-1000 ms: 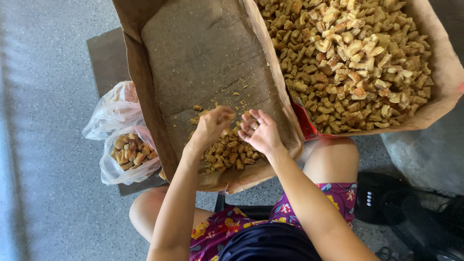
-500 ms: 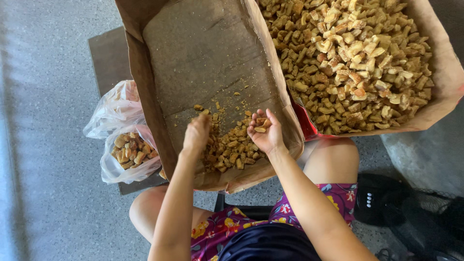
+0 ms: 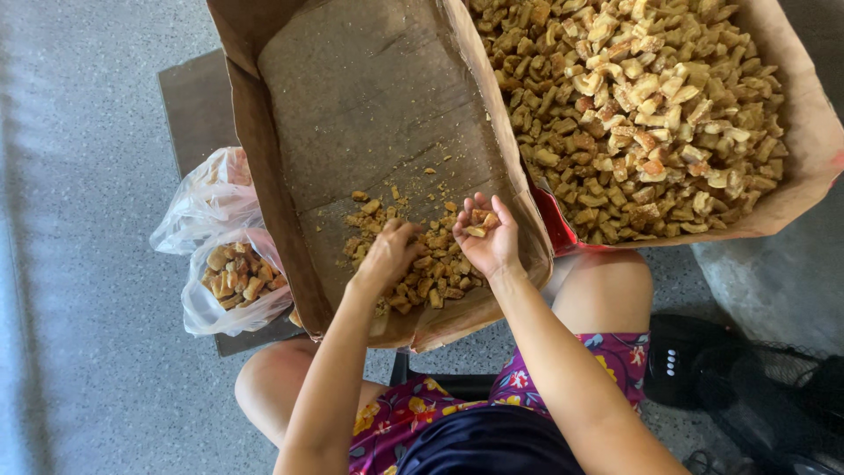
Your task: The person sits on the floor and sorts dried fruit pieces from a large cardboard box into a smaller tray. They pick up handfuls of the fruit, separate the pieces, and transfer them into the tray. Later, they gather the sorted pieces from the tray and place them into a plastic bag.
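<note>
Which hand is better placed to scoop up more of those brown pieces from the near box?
Left, probably. The left hand is palm down with fingers in the pile of brown pieces at the near cardboard box's low end. The right hand is cupped palm up, already holding some pieces.

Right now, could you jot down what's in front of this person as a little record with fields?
left hand: palm down on the small pile of brown pieces
right hand: cupped, palm up, a few pieces in it
near box: brown card, mostly bare inside
far box: heaped with pale and brown chunks
plastic bag: clear, holds similar pieces, left of near box
</note>
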